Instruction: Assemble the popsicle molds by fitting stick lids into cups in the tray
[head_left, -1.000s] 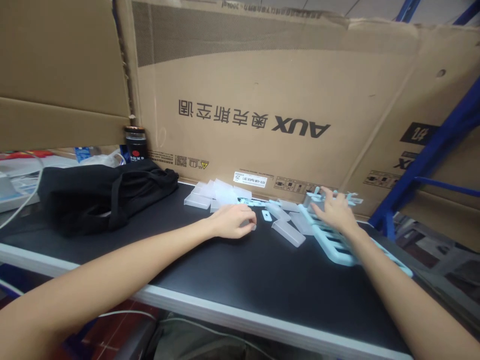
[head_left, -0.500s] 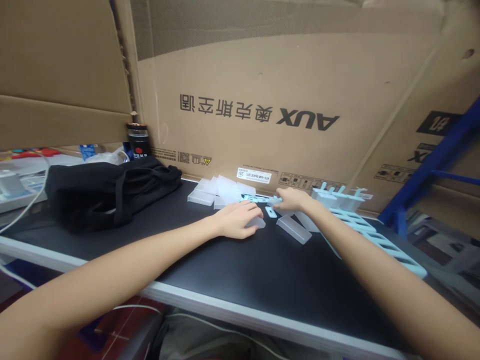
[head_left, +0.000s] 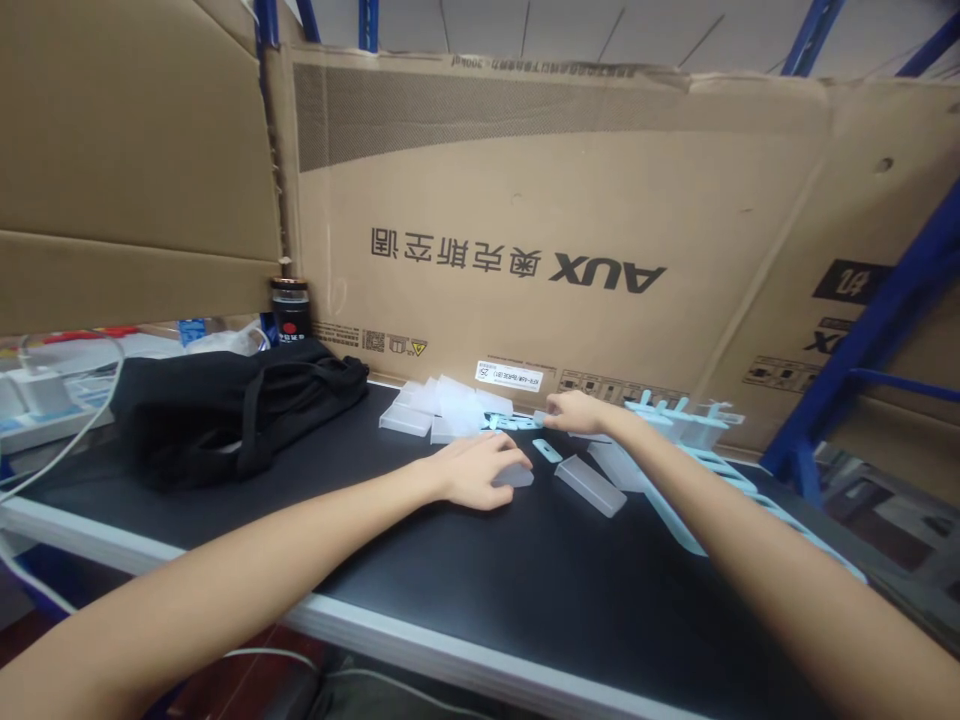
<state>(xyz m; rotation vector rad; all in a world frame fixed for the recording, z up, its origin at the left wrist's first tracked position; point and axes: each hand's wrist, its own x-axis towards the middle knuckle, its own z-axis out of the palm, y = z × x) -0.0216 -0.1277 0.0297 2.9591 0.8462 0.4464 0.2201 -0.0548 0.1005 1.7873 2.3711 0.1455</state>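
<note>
My left hand (head_left: 478,470) lies on the black table, its thumb and fingers curled around a frosted clear ice pop mould (head_left: 515,476). Farther back, my right hand (head_left: 577,412) reaches down with fingers pinched beside several light blue stick pieces (head_left: 514,422); what sits in the fingertips is too small to make out. A single light blue slotted piece (head_left: 547,451) lies between the hands. Two more frosted moulds, one nearer (head_left: 590,486) and one partly behind my right forearm (head_left: 616,466), rest on the tabletop. Behind my left hand is a pile of frosted moulds (head_left: 442,405).
Under my right forearm stands a light blue slotted rack (head_left: 679,520), with stick-topped moulds (head_left: 694,425) at its far end. A black cloth bag (head_left: 232,410) and a dark jar (head_left: 290,310) are on the left. A large cardboard sheet (head_left: 480,160) walls the back.
The view has tilted upward, showing more above the cardboard. My right hand has shifted slightly left among the light blue pieces. My left hand keeps its place on the mould.
</note>
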